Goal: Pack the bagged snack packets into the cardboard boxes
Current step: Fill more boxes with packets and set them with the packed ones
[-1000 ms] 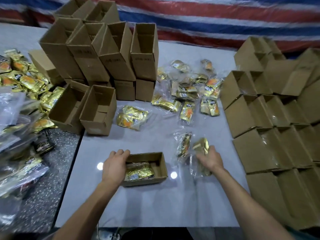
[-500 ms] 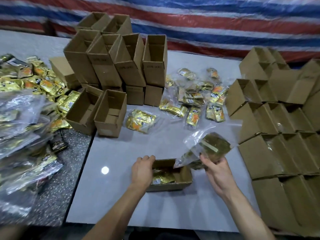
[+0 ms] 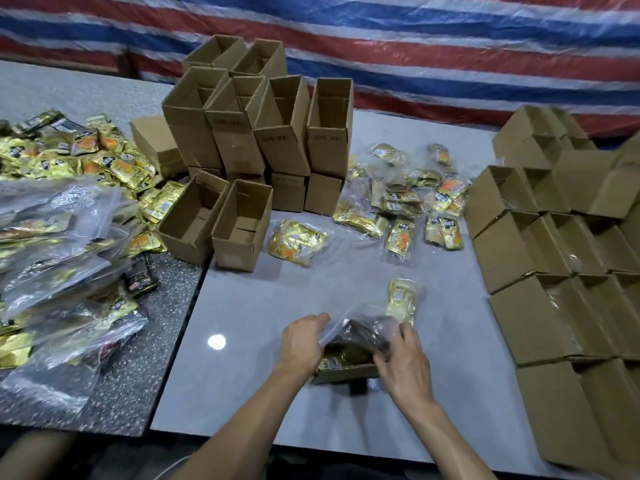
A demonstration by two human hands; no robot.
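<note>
A small open cardboard box (image 3: 346,373) sits on the white table near me. A clear plastic bag of gold snack packets (image 3: 360,336) lies over its opening, partly inside. My left hand (image 3: 302,342) grips the bag's left edge by the box's left side. My right hand (image 3: 403,358) presses the bag's right side down. Both hands hide most of the box. Another bagged packet (image 3: 401,299) lies just behind, and one more bag of packets (image 3: 298,241) lies further back.
Empty open boxes (image 3: 242,223) are stacked at the back centre. Rows of boxes (image 3: 554,258) fill the right side. Several bagged packets (image 3: 405,202) lie between them. Loose packets (image 3: 69,161) and bags (image 3: 59,258) cover the dark table on the left.
My right hand brought the bag from the table on the right over to the box and lowered it in. My left hand shifted from the box onto the bag.
</note>
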